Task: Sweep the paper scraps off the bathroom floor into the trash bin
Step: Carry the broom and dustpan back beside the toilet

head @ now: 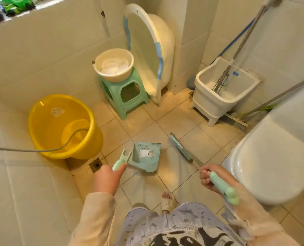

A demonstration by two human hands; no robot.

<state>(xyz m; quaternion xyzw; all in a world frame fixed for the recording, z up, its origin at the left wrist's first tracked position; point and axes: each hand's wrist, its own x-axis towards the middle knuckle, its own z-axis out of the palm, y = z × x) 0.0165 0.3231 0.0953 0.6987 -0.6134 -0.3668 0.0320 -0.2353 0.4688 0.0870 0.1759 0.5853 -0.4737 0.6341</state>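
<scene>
Mint-green plastic in both fists. Left hand [108, 178] curled round the handle of the dustpan [146, 158], thumb along the shaft; judged so, to keep the tray steady and tipped back enough that nothing slides out. Right hand [209, 176] clenched on the broom [178, 147], grip end jutting back past the wrist, head low to the floor [174, 121] just right of the pan's open mouth, placed to push debris in. Paper scraps [145, 153] lie inside the tray, white with dark specks around them; no loose scraps made out on the tiles nearby. Cannot tell whether the pan rests on the tiles or hangs just above. Further out: floor drain [95, 165] near the left hand, yellow tub [59, 125] beyond it, toilet [272, 157] at right. No trash bin identified in view, so emptying the pan looks like the remaining step.
</scene>
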